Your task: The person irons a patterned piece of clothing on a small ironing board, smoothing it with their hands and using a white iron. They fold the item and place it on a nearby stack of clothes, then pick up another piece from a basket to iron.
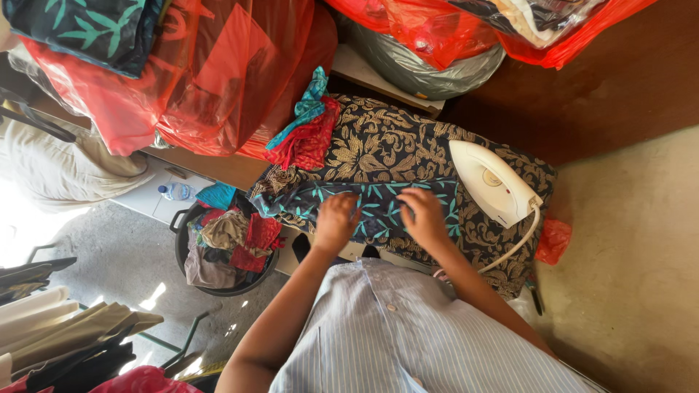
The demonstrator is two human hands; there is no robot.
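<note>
A dark cloth strip with teal leaf print (378,207) lies across an ironing surface covered in black fabric with gold floral pattern (386,145). My left hand (336,220) presses flat on the strip's left part, fingers spread. My right hand (424,215) rests on its right part, fingers curled down onto the cloth. A white electric iron (491,182) lies just right of my right hand, its cord (513,247) trailing off the front edge. A small pile of red and teal cloth pieces (309,131) sits at the surface's left end.
A black tub (183,251) full of fabric scraps stands on the floor at left, a water bottle (176,191) beside it. Red plastic bags (182,73) of cloth crowd the back, with a grey bag (429,69). Folded garments (65,327) lie lower left.
</note>
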